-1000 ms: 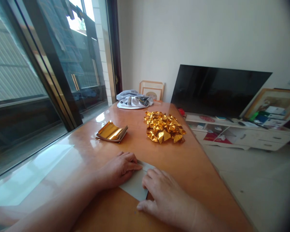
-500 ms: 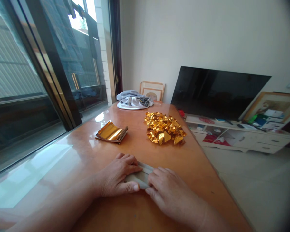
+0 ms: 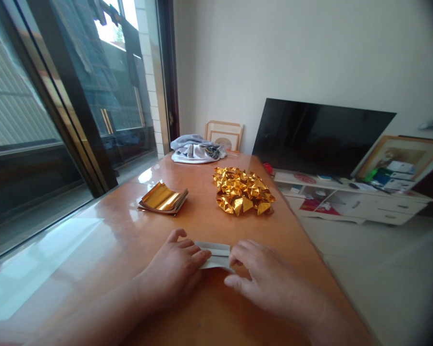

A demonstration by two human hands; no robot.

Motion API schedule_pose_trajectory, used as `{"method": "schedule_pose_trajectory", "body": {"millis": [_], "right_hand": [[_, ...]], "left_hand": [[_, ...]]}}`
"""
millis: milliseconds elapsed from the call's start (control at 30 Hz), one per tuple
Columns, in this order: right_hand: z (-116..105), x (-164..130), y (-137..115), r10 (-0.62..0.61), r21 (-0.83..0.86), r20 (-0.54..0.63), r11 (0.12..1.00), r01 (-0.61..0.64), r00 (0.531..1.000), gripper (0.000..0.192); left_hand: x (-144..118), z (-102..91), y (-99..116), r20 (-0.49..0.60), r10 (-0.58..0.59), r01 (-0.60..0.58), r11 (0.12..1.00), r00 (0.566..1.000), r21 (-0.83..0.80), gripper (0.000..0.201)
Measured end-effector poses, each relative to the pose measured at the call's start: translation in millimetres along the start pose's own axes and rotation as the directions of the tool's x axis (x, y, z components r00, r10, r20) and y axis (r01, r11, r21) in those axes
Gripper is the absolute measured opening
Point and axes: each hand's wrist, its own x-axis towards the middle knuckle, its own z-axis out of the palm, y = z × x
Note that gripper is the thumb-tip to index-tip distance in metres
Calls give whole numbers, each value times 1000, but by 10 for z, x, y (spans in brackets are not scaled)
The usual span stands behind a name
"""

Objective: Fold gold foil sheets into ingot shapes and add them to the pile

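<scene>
Head view: folded paper [image 3: 216, 254] is pressed flat by fingers of left hand [image 3: 175, 269] and right hand [image 3: 263, 283]; uneven pressure could skew the crease.

wall: plain white [image 3: 274, 48] | window: sliding glass door, daylight [image 3: 75, 96] | floor: pale tile [image 3: 382, 269] | TV [image 3: 321, 139] on white cabinet [image 3: 364, 206]

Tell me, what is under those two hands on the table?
A folded white paper strip lies flat on the glossy orange wooden table, pressed between the left hand and right hand. Its middle shows; both ends are covered by fingers.
</scene>
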Motion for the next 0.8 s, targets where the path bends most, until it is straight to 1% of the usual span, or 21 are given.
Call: {"method": "schedule_pose_trajectory", "body": {"millis": [67, 100, 133, 167, 233, 267, 367, 467, 567, 667, 733, 800], "right_hand": [[-4, -13, 4, -3, 11, -1, 1000, 3, 1000, 33], [5, -14, 13, -8, 14, 7, 1000, 8, 1000, 39], [19, -11, 25, -14, 15, 20, 1000, 14, 1000, 38], [38, -3, 42, -18, 15, 32, 1000, 18, 999, 33], [76, 26, 82, -30, 19, 57, 999, 29, 998, 18], [91, 44, 103, -42, 26, 69, 999, 40, 997, 14], [107, 98, 165, -104, 99, 107, 991, 93, 989, 22], [96, 140, 220, -117, 218, 116, 972, 89, 986, 22], [110, 184, 282, -60, 319, 125, 948, 17, 990, 21], [197, 239, 356, 19, 414, 144, 907, -78, 989, 25], [289, 278, 404, 87, 459, 142, 877, -144, 986, 30], [384, 312, 443, 149, 462, 115, 867, -186, 982, 35]], "left_hand": [[11, 27, 43, 2, -14, 14, 1000, 1000, 15, 26], [19, 35, 64, 5, -25, 25, 1000, 1000, 18, 26], [25, 38, 85, 13, -37, 37, 999, 999, 18, 25], [30, 35, 102, 22, -50, 49, 999, 999, 14, 24], [29, 12, 125, 33, -84, 84, 996, 996, -3, 21], [22, -5, 130, 34, -109, 109, 994, 993, -16, 18], [-11, -59, 124, 38, -173, 175, 982, 984, -70, 12], [-37, -100, 105, 56, -167, 173, 976, 984, -133, 14], [-31, -128, 81, 67, -184, 193, 968, 981, -160, 24], [-10, -121, 47, 76, -224, 234, 955, 972, -180, 37], [-2, -78, 17, 63, -243, 251, 948, 968, -196, 37], [-3, -7, -13, 27, -260, 260, 942, 965, -211, 30]]}}
